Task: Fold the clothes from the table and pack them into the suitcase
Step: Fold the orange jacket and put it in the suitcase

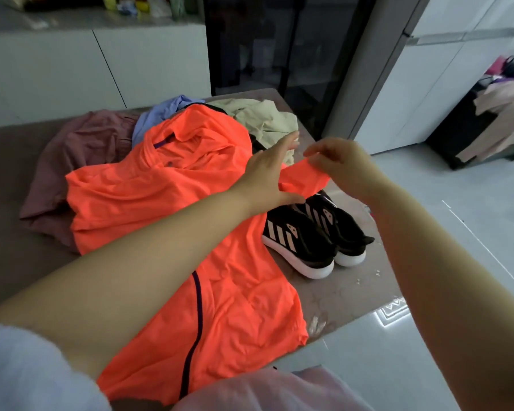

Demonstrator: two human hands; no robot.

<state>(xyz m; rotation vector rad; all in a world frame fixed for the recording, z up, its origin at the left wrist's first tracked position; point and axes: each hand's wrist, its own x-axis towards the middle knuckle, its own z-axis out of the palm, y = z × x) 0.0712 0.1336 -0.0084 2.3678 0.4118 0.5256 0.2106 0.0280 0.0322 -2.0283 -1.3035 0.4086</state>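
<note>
Jacket on the table (6,161) here: the orange jacket (166,203) is lying spread across it, collar toward the far side, hem reaching the near edge. Both arms are stretching out over it. The right hand (341,164) is lifting the end of one sleeve (304,179) off the table, its fingers (315,151) pinching the cuff tight. The left hand (264,176) is sitting just beside it, fingers (285,143) straight and flat, gripping nothing, with the sleeve running through the fork by the thumb. Right under that raised sleeve a pair of black shoes (312,235) with white stripes is standing on the table, touching the jacket's edge. Behind the jacket, three more pieces are waiting in a heap: a maroon garment (80,155) on the left, a pale blue one (161,114) in the middle, a beige one (264,117) on the right. Well off to the right, a black suitcase (457,134) is sitting on the floor (428,203) with pinkish cloth draping over its rim.
</note>
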